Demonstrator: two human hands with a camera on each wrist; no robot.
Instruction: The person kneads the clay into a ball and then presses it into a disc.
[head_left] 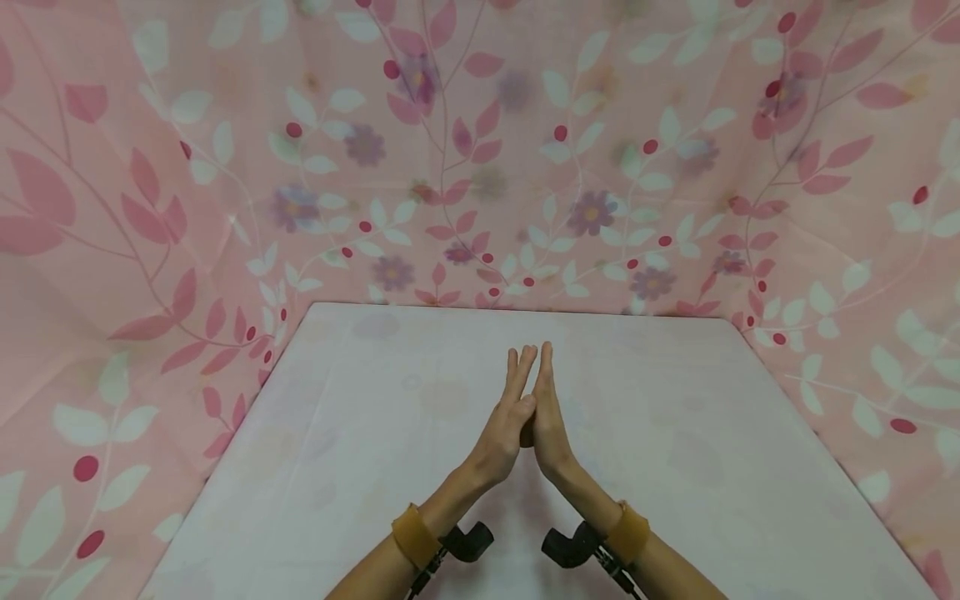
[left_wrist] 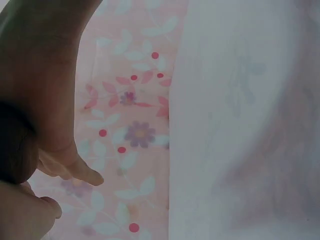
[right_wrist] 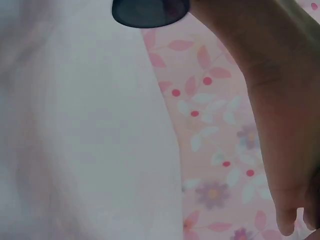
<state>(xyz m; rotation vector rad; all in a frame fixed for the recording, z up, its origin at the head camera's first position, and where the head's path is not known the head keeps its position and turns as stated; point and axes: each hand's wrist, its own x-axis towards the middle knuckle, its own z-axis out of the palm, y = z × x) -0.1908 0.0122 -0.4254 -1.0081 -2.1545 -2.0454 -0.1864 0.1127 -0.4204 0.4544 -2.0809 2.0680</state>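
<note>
My left hand point(head_left: 501, 429) and right hand point(head_left: 551, 425) meet palm to palm above the white table, fingers pointing up and away. Between the palms sits a dark brown rounded thing point(head_left: 527, 433), mostly hidden; its kind cannot be told. Both hands' fingers look straight, and the left thumb lies across toward the right palm. In the left wrist view the dark thing point(left_wrist: 17, 150) shows at the left edge, between the right hand point(left_wrist: 55, 120) above and part of the left hand point(left_wrist: 25, 212) below. The right wrist view shows mainly the left hand point(right_wrist: 282, 150).
The white tabletop point(head_left: 337, 450) spreads beneath the hands. Pink floral cloth point(head_left: 480, 167) hangs behind and along both sides. Each wrist wears a yellowish band, the left band point(head_left: 416, 537) and the right band point(head_left: 628, 532), with a black camera point(head_left: 471, 542) below.
</note>
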